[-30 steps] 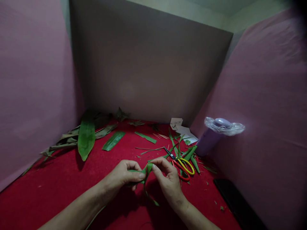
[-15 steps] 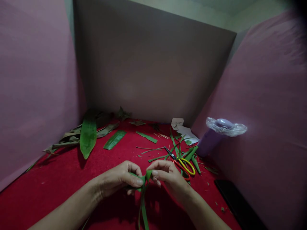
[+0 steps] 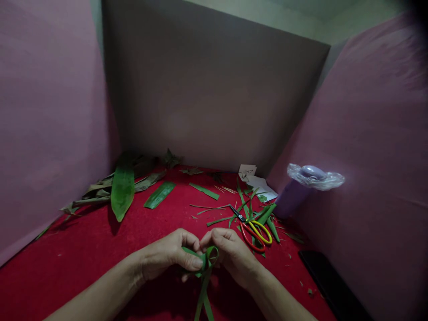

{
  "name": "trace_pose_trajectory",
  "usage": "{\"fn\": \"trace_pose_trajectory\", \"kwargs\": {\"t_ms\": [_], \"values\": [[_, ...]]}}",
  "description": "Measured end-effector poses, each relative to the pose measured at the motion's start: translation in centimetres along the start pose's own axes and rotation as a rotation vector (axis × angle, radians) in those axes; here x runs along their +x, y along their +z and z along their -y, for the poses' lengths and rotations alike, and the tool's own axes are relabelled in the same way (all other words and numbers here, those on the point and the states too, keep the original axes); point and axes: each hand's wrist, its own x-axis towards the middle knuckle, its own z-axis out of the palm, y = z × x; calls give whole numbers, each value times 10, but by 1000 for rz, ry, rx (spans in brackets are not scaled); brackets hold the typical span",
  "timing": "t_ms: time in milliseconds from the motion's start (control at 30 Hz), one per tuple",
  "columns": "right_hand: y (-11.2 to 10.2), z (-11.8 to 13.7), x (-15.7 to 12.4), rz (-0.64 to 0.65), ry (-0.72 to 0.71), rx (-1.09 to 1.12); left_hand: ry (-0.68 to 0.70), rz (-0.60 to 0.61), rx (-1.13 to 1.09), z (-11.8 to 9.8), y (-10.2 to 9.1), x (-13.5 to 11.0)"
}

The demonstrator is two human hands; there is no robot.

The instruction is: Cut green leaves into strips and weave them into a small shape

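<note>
My left hand (image 3: 182, 254) pinches a folded green leaf strip (image 3: 211, 256) between thumb and fingers. The strip curls into a small loop at its right end, and two narrow tails hang below it toward the bottom edge. My right hand (image 3: 229, 252) is closed at the loop's right side, its fingertips partly hidden behind the leaf. Beyond the right hand lie scissors (image 3: 256, 232) with one red and one yellow handle, dark blades pointing back left. Cut leaf strips (image 3: 247, 209) lie around and under them.
Broad leaves (image 3: 123, 189) and dried leaves (image 3: 100, 189) lie at the back left on the red cloth (image 3: 80, 254). White papers (image 3: 259, 185) rest at the back. A purple container (image 3: 294, 196) with clear plastic on top stands at right, near a black flat object (image 3: 329, 281).
Both hands have come slightly lower and closer together. The right hand has turned inward, and the strip's loop now shows rounder and more open.
</note>
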Motion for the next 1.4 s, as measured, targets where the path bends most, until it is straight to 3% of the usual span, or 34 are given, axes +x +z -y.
{"fn": "trace_pose_trajectory", "kwargs": {"t_ms": [167, 367, 667, 800, 1000, 1167, 1400], "values": [[-5, 1, 2, -63, -109, 11, 50, -91, -13, -5, 1, 0], [-6, -4, 2, -70, -231, -184, 55, -92, -42, -3, 2, 0], [-9, -8, 8, -134, -159, -23, 255, -223, 107, -3, 10, 7], [-9, -10, 10, -144, -93, 18, 293, -217, 114, -2, 16, 7], [-6, -9, 10, -361, -223, -154, 317, -331, -10, 0, 12, 10], [-4, -10, 7, -205, -134, -155, 358, -418, -24, -3, 8, 9], [-5, -9, 5, -86, -86, 0, 374, -366, -10, -3, 10, 7]]}}
